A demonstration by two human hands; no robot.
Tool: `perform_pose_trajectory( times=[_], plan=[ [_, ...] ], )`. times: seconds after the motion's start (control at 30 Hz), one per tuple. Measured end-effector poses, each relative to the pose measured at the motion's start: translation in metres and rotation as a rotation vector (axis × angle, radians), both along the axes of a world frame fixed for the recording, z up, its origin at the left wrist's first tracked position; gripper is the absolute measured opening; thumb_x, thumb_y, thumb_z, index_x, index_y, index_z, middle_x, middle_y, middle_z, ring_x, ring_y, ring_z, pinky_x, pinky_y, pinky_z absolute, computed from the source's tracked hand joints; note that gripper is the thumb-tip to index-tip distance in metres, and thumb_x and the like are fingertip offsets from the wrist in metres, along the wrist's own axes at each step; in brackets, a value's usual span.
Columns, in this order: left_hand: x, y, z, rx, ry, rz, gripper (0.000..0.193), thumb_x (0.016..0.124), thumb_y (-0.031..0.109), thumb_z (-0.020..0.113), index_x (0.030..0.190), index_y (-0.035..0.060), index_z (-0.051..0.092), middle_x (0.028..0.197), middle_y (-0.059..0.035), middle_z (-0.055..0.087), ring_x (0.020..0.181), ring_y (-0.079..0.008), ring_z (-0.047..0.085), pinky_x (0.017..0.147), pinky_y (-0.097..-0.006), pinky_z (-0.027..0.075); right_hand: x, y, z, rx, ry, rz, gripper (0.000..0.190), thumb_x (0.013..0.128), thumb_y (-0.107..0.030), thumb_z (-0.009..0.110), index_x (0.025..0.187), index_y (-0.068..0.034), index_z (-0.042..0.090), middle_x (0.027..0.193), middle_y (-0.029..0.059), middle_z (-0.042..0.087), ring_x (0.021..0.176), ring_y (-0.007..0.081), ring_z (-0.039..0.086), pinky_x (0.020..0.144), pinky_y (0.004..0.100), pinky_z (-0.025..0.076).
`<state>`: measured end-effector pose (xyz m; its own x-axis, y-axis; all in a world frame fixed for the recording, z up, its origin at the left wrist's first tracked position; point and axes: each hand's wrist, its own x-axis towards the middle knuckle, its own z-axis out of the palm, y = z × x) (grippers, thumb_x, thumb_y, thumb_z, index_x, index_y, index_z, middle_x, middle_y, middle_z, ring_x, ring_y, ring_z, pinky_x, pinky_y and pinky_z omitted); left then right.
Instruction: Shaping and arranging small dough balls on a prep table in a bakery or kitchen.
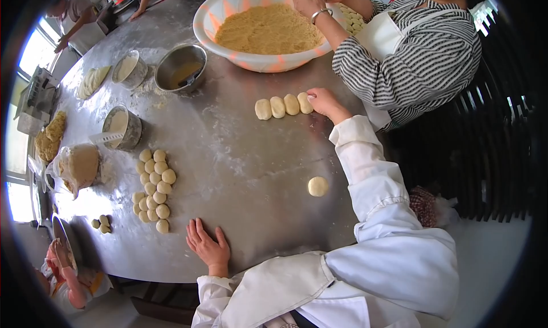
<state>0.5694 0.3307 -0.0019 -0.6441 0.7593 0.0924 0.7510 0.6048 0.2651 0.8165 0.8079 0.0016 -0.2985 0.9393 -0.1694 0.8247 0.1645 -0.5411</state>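
Observation:
My right hand reaches out across the metal table, with thumb and fingers pinched at the edge of the end dough piece. That piece closes a short row of several oval dough pieces lying side by side. Palm down on the tabletop rests my left hand, empty, fingers apart. Beyond its fingertips sits a cluster of small round dough balls. One flattened round of dough lies alone, nearer to me than the row, beside my right sleeve.
A large basin of crumbly yellow filling stands at the back, where a co-worker's hands work above its rim. Leftward on the metal table are a steel bowl, flour containers and a bag. Another person is at lower left.

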Motion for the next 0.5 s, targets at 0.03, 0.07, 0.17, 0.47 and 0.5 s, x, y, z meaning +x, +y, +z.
perform_pose_trajectory(
  times=[0.03,0.07,0.17,0.47,0.5],
  plan=[
    [0.001,-0.001,0.002,-0.002,-0.004,0.004,0.064,0.091,0.03,0.062,0.146,0.0031,0.041,0.151,-0.0188,0.041,0.144,-0.0374,0.03,0.119,-0.0521,0.018,0.0,-0.001,-0.001,-0.004,0.024,-0.012,0.032,0.093,-0.021,0.06,0.12,-0.006,0.068,0.117,0.017,0.069,0.111,0.0341,0.065,0.095,0.0414,0.05],
    [0.002,-0.001,0.003,-0.004,-0.012,0.0,0.064,0.091,0.03,0.062,0.146,0.0032,0.041,0.151,-0.0189,0.041,0.144,-0.0373,0.031,0.119,-0.052,0.018,0.0,-0.001,-0.002,-0.008,0.047,-0.024,0.031,0.093,-0.02,0.06,0.118,-0.005,0.069,0.117,0.0172,0.069,0.111,0.0336,0.065,0.095,0.0414,0.05],
    [0.004,-0.001,0.014,-0.012,-0.028,0.004,0.064,0.091,0.03,0.062,0.146,0.0033,0.041,0.151,-0.019,0.041,0.144,-0.0369,0.031,0.119,-0.0516,0.018,0.004,-0.001,0.005,-0.081,0.107,-0.006,0.034,0.091,-0.02,0.061,0.12,-0.003,0.067,0.119,0.0191,0.068,0.112,0.0341,0.065,0.096,0.0401,0.05],
    [-0.005,-0.004,0.003,0.228,-0.089,0.119,0.076,0.085,0.028,0.07,0.147,0.0039,0.035,0.153,-0.0286,0.029,0.141,-0.0466,0.027,0.117,-0.0531,0.021,0.006,-0.063,0.01,0.179,0.247,0.025,0.036,0.089,-0.012,0.066,0.122,0.002,0.062,0.112,0.0211,0.07,0.104,0.0298,0.069,0.089,0.0378,0.054],
    [-0.008,0.002,0.0,0.298,-0.083,0.147,0.078,0.084,0.026,0.072,0.148,0.0045,0.033,0.154,-0.029,0.025,0.141,-0.0477,0.025,0.117,-0.053,0.021,0.006,-0.075,0.009,0.162,0.33,0.036,0.037,0.089,-0.011,0.067,0.123,0.003,0.061,0.111,0.0204,0.07,0.101,0.0284,0.07,0.088,0.0371,0.054]
  ],
)
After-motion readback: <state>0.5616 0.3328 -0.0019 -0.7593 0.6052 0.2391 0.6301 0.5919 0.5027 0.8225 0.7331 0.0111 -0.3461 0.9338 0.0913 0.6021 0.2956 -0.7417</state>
